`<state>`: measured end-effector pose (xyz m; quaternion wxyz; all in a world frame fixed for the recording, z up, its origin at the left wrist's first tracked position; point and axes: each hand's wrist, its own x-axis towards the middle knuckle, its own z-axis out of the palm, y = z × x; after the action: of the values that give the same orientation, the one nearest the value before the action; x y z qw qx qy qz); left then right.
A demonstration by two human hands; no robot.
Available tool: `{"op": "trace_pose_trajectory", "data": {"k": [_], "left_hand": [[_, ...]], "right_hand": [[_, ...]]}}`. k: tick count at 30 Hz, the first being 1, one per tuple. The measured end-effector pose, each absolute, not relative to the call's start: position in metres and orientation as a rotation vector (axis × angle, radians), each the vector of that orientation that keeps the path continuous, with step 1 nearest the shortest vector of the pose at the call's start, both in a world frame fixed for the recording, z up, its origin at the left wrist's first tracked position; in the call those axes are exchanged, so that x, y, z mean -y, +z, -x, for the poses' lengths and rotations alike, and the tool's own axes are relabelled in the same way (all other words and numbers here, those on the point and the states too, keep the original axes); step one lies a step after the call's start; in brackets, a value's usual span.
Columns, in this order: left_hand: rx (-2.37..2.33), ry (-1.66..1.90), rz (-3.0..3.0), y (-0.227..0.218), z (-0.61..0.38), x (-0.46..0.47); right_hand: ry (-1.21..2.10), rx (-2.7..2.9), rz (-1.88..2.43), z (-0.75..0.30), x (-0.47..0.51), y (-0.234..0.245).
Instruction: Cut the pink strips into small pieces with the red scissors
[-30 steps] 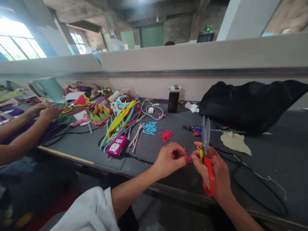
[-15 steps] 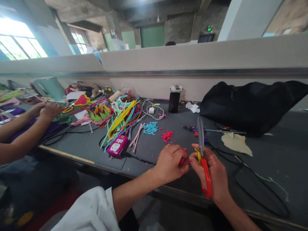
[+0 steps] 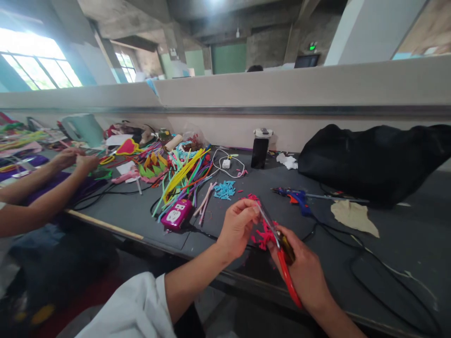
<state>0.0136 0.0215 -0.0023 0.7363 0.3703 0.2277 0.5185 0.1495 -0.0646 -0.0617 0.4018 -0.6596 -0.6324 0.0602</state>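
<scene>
The scissors (image 3: 289, 280), with red handles, are in my right hand (image 3: 303, 265), their blades pointing up and left. A dark yellowish piece shows beside the blades at that hand's fingers. My left hand (image 3: 237, 227) is closed in a pinch right at the blade tips; whatever sits between its fingertips is too small to make out. Below and between the hands lie short red pieces (image 3: 262, 237) on the dark table. A pile of short blue pieces (image 3: 224, 189) is just beyond my left hand.
A purple power socket (image 3: 177, 214) and a heap of coloured pipe cleaners (image 3: 183, 176) lie to the left. A blue glue gun (image 3: 299, 201) with a trailing cable, a beige cloth scrap (image 3: 354, 217) and a black bag (image 3: 369, 162) are right. Another person's hands (image 3: 75, 160) work far left.
My left hand has risen and moved left to the blade tips. The scissors have swung from nearly upright to leaning left, and more red pieces show between my hands.
</scene>
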Motion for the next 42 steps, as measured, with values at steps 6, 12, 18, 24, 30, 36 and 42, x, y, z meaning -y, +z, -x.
{"op": "trace_pose_trajectory", "data": {"k": [6, 12, 18, 24, 30, 36, 42], "left_hand": [[-0.480, 1.196, -0.784, -0.0054, -0.0140, -0.0242], [-0.478, 1.217, -0.777, -0.0067, -0.0151, -0.0247], [-0.480, 1.219, -0.788, -0.0070, -0.0155, -0.0234], [-0.503, 1.214, -0.795, -0.0052, -0.0149, -0.0235], [-0.493, 1.213, -0.788, -0.0049, -0.0152, -0.0222], [-0.493, 1.209, -0.788, -0.0046, -0.0153, -0.0222], [-0.451, 1.178, -0.765, -0.0063, -0.0151, -0.0236]], "right_hand": [[0.098, 1.646, 1.695, -0.1499, 0.0654, -0.0628], [0.016, 1.676, 1.688, -0.1536, 0.0672, -0.0622], [-0.054, 1.696, 1.696, -0.1528, 0.0672, -0.0614], [-0.080, 1.719, 1.673, -0.1523, 0.0675, -0.0605], [-0.135, 1.733, 1.651, -0.1512, 0.0671, -0.0591], [-0.114, 1.726, 1.659, -0.1496, 0.0681, -0.0589], [-0.067, 1.702, 1.657, -0.1505, 0.0680, -0.0602]]}}
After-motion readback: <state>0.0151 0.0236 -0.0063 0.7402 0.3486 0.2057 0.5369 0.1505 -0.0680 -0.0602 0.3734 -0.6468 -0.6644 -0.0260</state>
